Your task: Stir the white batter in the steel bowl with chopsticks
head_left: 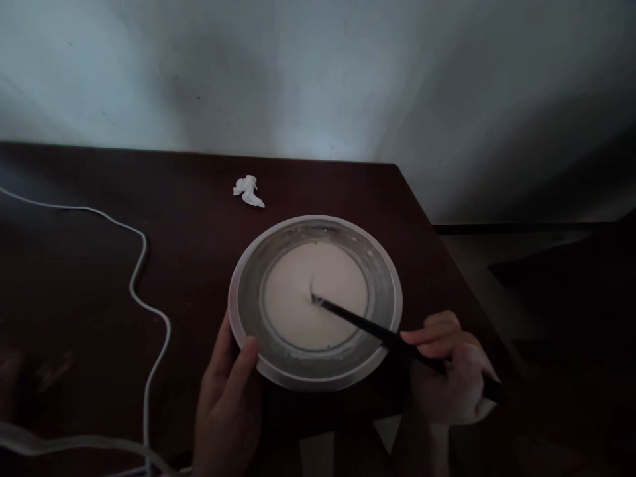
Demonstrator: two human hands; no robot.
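Firstly, clock positions are taken from the metal bowl (248, 305) at the middle of your view. Your wall (322, 73) at 12 o'clock is pale, unevenly lit, shadowed towards 2 o'clock, and marked with dark specks. Your table (89, 265) is dark reddish-brown, its back corner at 1 o'clock. Floor (470, 265) shows dimly at 3 o'clock, with a black strip (497, 228) along the wall's foot. A white cord (142, 252) winds over the table at 9 o'clock. Your bowl contains pale liquid (322, 271), with residue on its inner wall; whether its base bears on the table cannot be told. Your left hand (223, 404) pinches the rim at 8 o'clock, thumb above. Your right hand (457, 377), at 4 o'clock, is closed around a black utensil (358, 321), its blurred tip at the liquid's centre. Crumpled white tissue (249, 191) lies on the table at 11 o'clock.
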